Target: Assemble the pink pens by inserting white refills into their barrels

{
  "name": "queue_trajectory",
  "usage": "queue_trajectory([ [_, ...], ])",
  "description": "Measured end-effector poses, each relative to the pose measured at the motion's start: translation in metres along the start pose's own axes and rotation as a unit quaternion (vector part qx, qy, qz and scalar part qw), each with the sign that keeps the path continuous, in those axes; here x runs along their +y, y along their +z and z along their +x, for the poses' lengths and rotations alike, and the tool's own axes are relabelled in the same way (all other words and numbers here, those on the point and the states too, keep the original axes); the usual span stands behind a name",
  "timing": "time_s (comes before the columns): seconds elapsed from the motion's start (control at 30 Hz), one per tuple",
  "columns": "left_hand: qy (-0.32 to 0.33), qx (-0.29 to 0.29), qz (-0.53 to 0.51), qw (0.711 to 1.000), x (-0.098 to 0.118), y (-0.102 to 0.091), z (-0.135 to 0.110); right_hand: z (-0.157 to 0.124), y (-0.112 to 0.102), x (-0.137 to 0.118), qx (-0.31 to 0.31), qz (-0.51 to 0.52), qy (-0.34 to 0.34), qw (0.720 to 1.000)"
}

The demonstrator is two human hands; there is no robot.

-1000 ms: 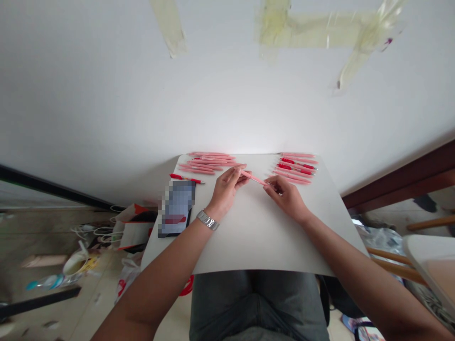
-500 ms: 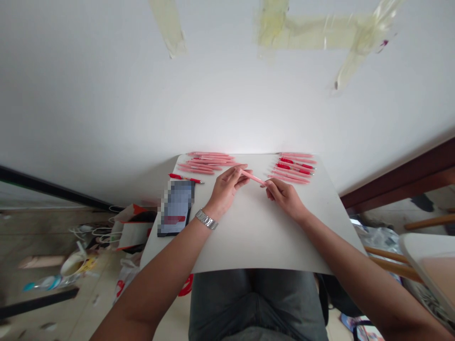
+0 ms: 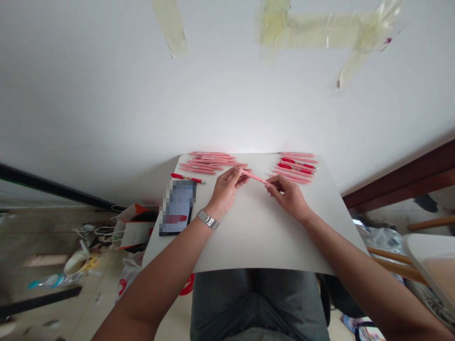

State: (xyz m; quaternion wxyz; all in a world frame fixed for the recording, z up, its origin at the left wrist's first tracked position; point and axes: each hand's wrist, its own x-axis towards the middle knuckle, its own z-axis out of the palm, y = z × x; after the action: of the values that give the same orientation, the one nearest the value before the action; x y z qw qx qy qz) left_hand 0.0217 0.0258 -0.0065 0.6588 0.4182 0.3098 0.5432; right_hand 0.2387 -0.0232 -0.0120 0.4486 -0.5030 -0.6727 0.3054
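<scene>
Between my hands, above the table, a pink pen (image 3: 253, 176) slants down to the right. My left hand (image 3: 227, 185) pinches its upper left end between thumb and fingers. At its lower right end, my right hand (image 3: 287, 193) is closed, with thumb and fingertips on the pen tip. Several pink pens (image 3: 204, 163) lie in a pile at the back left of the table. A second group of pink pens (image 3: 293, 177) lies at the back right, with two red pens (image 3: 296, 167) among them. One more red pen (image 3: 187, 178) rests above the phone.
A phone (image 3: 177, 206), its screen blurred, lies on the left of the white table (image 3: 256, 241). Behind stands a white wall (image 3: 227, 94) with tape strips. Bags, a bottle (image 3: 50, 281) and a cup (image 3: 75, 263) are on the floor at left. Another white tabletop (image 3: 432, 251) is at right.
My right hand's fingers have shifted slightly right along the pen's end and opened a little from their tighter curl. My left hand keeps its hold. The view has shifted slightly.
</scene>
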Motion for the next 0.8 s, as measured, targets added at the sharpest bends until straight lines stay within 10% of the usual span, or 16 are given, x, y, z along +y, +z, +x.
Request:
queue_trajectory([
  [0.8,0.008,0.003,0.007,1.000,0.0056,0.0045,-0.0019,-0.0013,-0.0033,-0.0056,-0.036,0.014,0.031,0.999],
])
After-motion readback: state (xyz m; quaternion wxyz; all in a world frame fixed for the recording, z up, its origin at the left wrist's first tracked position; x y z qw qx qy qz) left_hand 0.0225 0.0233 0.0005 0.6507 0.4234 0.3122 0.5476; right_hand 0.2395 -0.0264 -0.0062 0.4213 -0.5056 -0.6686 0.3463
